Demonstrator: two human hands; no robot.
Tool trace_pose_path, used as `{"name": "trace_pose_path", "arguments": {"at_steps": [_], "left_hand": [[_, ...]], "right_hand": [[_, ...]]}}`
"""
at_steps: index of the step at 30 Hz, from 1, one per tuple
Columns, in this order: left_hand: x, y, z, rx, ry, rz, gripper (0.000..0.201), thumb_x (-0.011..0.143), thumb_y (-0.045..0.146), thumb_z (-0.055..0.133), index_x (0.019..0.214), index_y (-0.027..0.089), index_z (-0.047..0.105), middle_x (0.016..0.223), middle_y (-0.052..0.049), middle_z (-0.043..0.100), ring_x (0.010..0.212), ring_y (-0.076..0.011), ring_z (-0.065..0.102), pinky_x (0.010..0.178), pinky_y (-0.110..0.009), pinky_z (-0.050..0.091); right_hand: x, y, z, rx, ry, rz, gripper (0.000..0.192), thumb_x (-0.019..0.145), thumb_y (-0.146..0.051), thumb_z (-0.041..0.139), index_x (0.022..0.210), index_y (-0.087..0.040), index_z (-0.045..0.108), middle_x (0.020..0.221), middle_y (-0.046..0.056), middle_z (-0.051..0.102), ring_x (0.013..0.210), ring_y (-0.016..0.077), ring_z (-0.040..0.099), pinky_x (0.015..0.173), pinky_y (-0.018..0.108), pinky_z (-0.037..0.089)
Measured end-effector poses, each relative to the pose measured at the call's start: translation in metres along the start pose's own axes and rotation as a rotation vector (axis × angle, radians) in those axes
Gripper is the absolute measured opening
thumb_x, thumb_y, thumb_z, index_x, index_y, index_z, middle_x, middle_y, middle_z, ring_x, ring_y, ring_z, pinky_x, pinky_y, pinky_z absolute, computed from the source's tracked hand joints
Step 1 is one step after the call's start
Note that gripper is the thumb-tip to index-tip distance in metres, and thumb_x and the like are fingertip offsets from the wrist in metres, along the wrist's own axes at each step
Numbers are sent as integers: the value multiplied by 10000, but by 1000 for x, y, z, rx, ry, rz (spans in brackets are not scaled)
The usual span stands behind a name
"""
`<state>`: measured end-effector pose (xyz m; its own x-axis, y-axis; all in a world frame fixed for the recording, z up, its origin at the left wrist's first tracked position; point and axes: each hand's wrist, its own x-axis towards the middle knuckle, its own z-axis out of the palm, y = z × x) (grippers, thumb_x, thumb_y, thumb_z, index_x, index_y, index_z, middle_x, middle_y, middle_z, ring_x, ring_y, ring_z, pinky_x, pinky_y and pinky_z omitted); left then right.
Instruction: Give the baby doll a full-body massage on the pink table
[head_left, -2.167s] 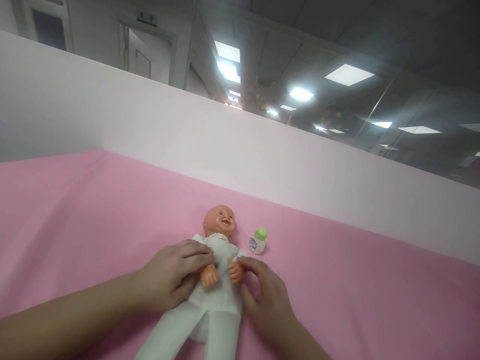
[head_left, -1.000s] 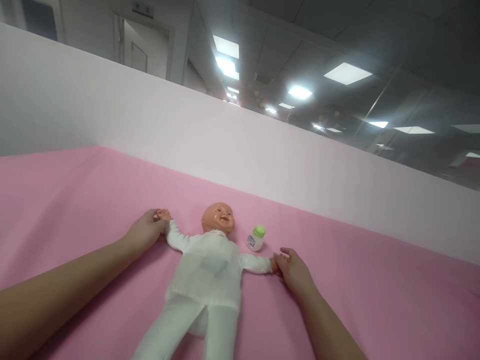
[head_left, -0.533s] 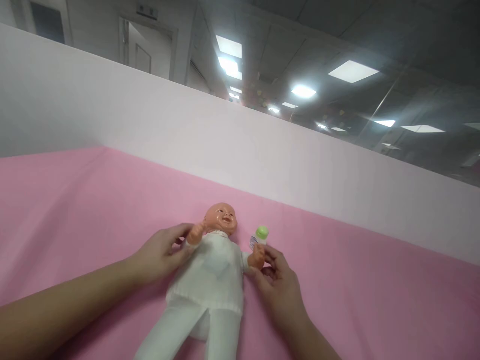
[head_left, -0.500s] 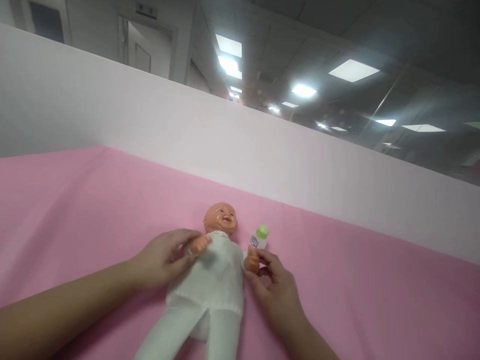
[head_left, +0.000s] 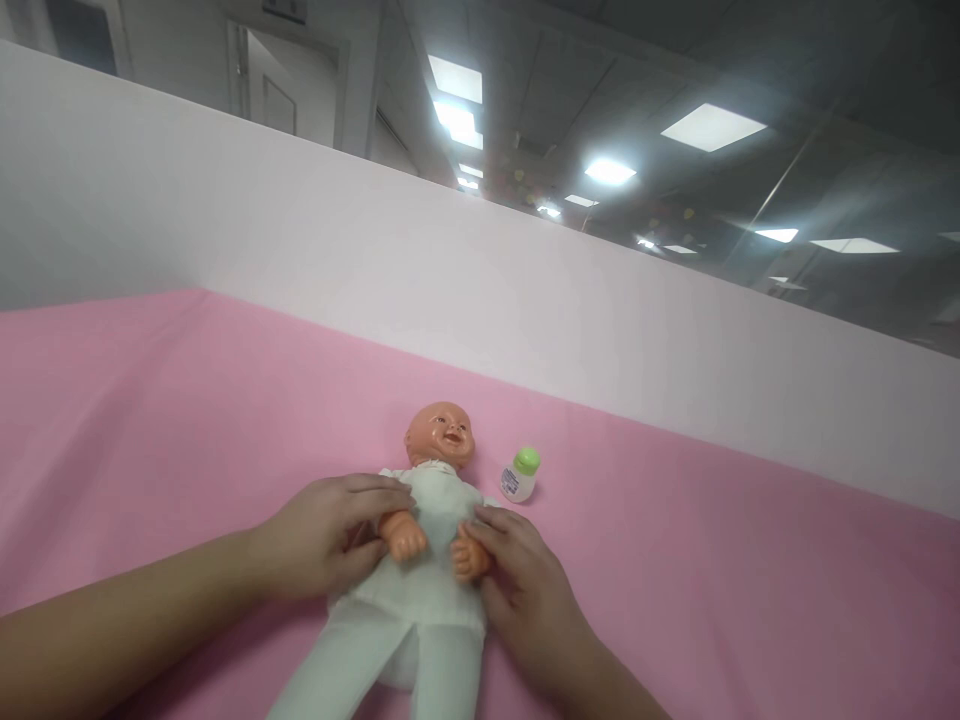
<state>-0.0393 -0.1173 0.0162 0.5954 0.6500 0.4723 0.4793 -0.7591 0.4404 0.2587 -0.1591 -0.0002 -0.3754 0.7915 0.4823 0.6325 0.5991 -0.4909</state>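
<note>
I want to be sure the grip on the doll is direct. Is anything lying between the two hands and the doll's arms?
Nothing visible does. The left hand and right hand rest straight on the doll, folding its arms over its chest. The small green-capped bottle stands apart, beside the doll's head, on the pink cloth.

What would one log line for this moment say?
left hand: holds doll arm | right hand: holds other arm | arms folded on chest | bottle beside head

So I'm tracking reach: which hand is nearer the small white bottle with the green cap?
Right hand, just below-left of the bottle; left hand lies beyond the doll.
</note>
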Motion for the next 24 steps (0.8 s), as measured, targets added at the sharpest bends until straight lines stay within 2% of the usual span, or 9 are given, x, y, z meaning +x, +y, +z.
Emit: {"name": "trace_pose_path", "arguments": {"at_steps": [4, 6, 8, 10, 12, 15, 19, 22, 24], "left_hand": [[3, -9, -9, -148, 69, -359, 325, 889, 426, 622, 1155, 259, 705, 1042, -28, 772, 916, -274, 731, 778, -328, 574], [3, -23, -12, -272, 176, -554, 332, 882, 486, 618, 1083, 232, 686, 922, -22, 759, 841, -274, 727, 723, -324, 566], [3, -42, -14, -370, 299, -689, 371, 863, 531, 625, 1051, 213, 655, 892, -31, 745, 839, -279, 724, 706, -328, 565], [2, -62, -14, -465, 376, -805, 431, 835, 558, 648, 1079, 204, 621, 909, -42, 739, 836, -278, 727, 697, -334, 572], [3, -77, -14, -505, 418, -908, 445, 811, 550, 672, 1070, 195, 600, 892, -50, 729, 811, -272, 728, 668, -330, 570], [3, -88, -14, -516, 442, -968, 377, 790, 502, 681, 985, 194, 584, 781, -31, 693, 724, -251, 712, 598, -309, 547], [2, -90, -13, -519, 423, -929, 365, 763, 514, 699, 924, 208, 582, 776, -25, 698, 731, -245, 707, 588, -301, 547], [2, -87, -12, -562, 410, -920, 379, 759, 516, 708, 944, 208, 585, 808, -35, 700, 778, -260, 714, 622, -318, 566], [2, -83, -12, -600, 389, -918, 387, 759, 509, 710, 967, 208, 583, 823, -35, 693, 805, -267, 718, 645, -326, 577]], "right_hand": [[4, 13, -9, 180, 156, 315, 516, 855, -244, 655, 1368, -271, 613, 1261, 67, 716, 1084, 263, 708, 981, 446, 594], [7, 24, -15, 319, 319, 469, 652, 861, -366, 694, 1466, -231, 491, 1330, 99, 685, 1118, 272, 707, 963, 423, 601], [9, 39, -22, 454, 456, 565, 784, 845, -448, 722, 1513, -209, 389, 1449, 129, 602, 1250, 281, 649, 1006, 406, 576], [10, 54, -28, 525, 506, 651, 819, 832, -498, 726, 1510, -216, 364, 1490, 136, 563, 1269, 283, 637, 1003, 400, 573], [11, 69, -32, 503, 503, 742, 841, 826, -531, 712, 1516, -219, 347, 1454, 142, 593, 1195, 289, 677, 962, 414, 586], [10, 84, -37, 291, 434, 822, 851, 784, -525, 730, 1494, -182, 409, 1321, 154, 680, 1129, 321, 698, 956, 458, 563], [7, 88, -39, 22, 286, 769, 718, 785, -513, 712, 1405, -188, 552, 1185, 143, 740, 1097, 356, 700, 981, 513, 511], [5, 83, -38, 15, 291, 775, 765, 797, -533, 698, 1454, -190, 508, 1194, 149, 739, 1045, 344, 721, 929, 493, 541], [6, 77, -37, 123, 331, 788, 849, 796, -553, 701, 1514, -192, 428, 1264, 159, 712, 984, 317, 743, 833, 443, 592]]}}
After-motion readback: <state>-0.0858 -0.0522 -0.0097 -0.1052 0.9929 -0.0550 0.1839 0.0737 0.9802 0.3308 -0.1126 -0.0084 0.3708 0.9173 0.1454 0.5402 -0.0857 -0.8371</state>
